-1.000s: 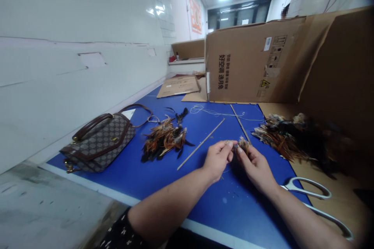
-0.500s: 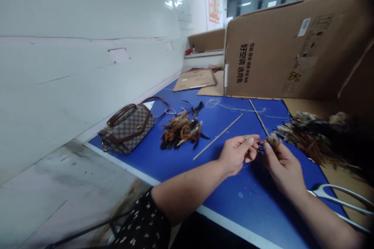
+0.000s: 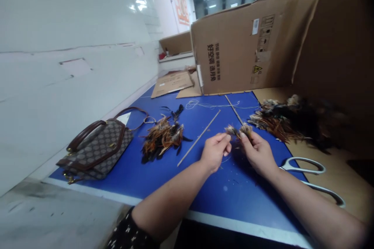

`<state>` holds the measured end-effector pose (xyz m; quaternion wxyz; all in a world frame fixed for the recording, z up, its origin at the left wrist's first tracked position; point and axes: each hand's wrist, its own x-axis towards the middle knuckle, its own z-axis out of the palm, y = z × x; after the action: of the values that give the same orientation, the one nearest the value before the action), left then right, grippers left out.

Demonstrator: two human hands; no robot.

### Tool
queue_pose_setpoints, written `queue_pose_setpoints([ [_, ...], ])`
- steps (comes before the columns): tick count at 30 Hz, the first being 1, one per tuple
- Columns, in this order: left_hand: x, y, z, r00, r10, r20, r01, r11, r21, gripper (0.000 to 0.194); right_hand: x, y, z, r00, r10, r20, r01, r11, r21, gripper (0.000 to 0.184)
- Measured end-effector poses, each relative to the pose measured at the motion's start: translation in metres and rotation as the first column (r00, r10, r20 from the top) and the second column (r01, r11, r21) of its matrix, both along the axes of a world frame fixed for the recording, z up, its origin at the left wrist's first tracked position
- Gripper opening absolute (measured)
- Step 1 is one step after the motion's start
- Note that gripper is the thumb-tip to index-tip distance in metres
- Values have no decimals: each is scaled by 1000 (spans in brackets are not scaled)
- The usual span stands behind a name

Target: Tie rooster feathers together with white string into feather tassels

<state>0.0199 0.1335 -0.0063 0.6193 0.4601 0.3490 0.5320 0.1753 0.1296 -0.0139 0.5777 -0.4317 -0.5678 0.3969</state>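
Note:
My left hand (image 3: 215, 151) is closed in a pinch, with a small feather (image 3: 230, 129) sticking out past its fingertips. Close to its right, my right hand (image 3: 259, 152) grips a small bunch of feathers (image 3: 246, 129) between thumb and fingers. The fluffy pale bases of the bunch point up, and its lower part is hidden by the hand. A pile of brown and black feathers (image 3: 162, 138) lies on the blue table to the left. A larger feather pile (image 3: 280, 120) rests beyond my right hand, partly on cardboard.
Scissors (image 3: 306, 165) with pale handles lie beside my right forearm. A thin strip (image 3: 199, 138) and loose string (image 3: 210, 105) are on the table (image 3: 204, 196). A patterned handbag (image 3: 99, 148) stands at left. A big cardboard box (image 3: 236, 54) blocks the far side.
The view has swung to the right, so everything sits further left in it. A feather now shows at my left fingertips. My right hand keeps its hold on the bunch.

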Motion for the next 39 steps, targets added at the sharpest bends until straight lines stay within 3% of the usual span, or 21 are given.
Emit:
queue_pose_setpoints([
  [8,0,0,3,997,71,-14,-71,997,8,52,-7,-2,4,999,38,39,-41,997,68,27],
  [11,1,-1,6,996,85,-5,-85,996,27,45,-7,-2,5,998,62,21,-63,996,65,28],
  [15,1,-1,9,994,106,14,-107,994,24,36,-6,-2,4,997,79,-6,-79,997,14,34],
  [19,-2,0,13,990,142,27,-142,990,12,34,-2,0,2,998,6,-60,-8,999,-38,39],
  [22,-3,1,12,995,105,-5,-105,994,-18,39,1,4,0,992,-3,-129,-10,995,-102,43],
  [27,-2,3,0,995,71,-67,-73,997,-27,45,2,6,0,956,156,-249,-207,960,-190,26],
  [34,-2,4,-4,998,-8,-70,6,1000,-24,41,-4,1,4,934,278,-224,-310,943,-121,27],
  [39,-1,3,-2,998,-23,-62,23,1000,-3,40,-6,2,2,963,242,-118,-250,966,-66,32],
])
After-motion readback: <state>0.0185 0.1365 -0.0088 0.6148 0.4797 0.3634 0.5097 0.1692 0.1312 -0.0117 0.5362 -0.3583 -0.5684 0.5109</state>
